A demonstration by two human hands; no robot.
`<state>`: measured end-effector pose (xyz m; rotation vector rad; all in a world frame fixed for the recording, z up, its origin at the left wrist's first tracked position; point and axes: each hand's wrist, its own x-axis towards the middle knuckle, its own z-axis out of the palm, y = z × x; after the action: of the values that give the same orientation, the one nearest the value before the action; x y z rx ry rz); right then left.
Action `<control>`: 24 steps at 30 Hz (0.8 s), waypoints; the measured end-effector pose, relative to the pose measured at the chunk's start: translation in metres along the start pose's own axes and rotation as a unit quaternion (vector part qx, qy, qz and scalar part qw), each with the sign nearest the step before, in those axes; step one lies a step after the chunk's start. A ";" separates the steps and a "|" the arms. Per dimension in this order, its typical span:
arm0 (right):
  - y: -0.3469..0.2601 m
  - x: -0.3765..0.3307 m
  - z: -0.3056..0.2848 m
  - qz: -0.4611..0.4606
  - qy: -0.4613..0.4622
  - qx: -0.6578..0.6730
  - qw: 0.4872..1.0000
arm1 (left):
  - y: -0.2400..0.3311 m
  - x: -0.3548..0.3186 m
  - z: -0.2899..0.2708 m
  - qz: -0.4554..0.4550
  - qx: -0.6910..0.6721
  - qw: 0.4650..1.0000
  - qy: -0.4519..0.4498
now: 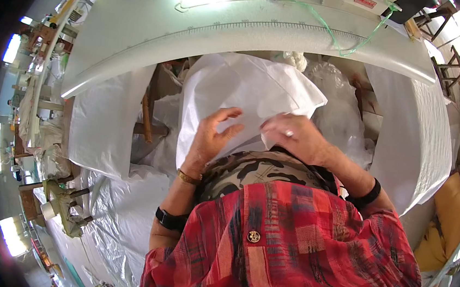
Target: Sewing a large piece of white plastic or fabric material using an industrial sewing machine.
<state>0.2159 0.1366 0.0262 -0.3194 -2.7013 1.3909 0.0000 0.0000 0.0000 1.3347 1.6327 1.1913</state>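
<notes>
Bright daylight, glare up top, fisheye-bent edges.

White table (141, 32) — green thread (332, 35)

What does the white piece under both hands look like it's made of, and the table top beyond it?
White piece: looks like thin woven fabric, matte, holding sharp creases and folds. Table top: smooth, hard, pale laminate or painted board, apparently; it glares under the lamp and carries a printed ruler.

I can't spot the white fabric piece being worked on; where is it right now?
In the head view, the white fabric piece sits centre frame below the sewing table edge, with the left hand and right hand on its lower part.
</notes>
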 end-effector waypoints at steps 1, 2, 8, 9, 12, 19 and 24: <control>0.007 -0.010 -0.003 0.018 0.119 -0.008 0.993 | -0.002 0.001 -0.001 -0.013 0.021 0.999 0.022; 0.013 -0.020 -0.005 0.036 0.237 -0.011 0.971 | -0.004 0.001 -0.003 -0.015 0.050 0.998 0.020; 0.040 -0.027 0.001 0.096 0.376 -0.198 0.900 | -0.009 -0.003 0.002 -0.004 0.112 0.992 -0.053; 0.042 -0.024 0.000 0.097 0.373 -0.196 0.902 | -0.009 -0.002 0.005 -0.023 0.113 0.992 -0.059; 0.051 -0.011 -0.005 0.080 0.367 -0.272 0.886 | -0.010 0.002 0.010 -0.001 0.187 0.980 -0.070; 0.046 0.001 -0.015 0.030 0.361 -0.235 0.902 | 0.004 0.022 0.017 0.050 0.119 0.990 -0.065; 0.023 -0.006 -0.029 0.058 0.371 -0.235 0.897 | 0.027 0.035 0.016 0.098 0.112 0.985 -0.087</control>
<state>0.2298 0.1713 0.0250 -0.8529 -2.3088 0.4324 0.0156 0.0391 0.0211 1.7243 1.5718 0.9880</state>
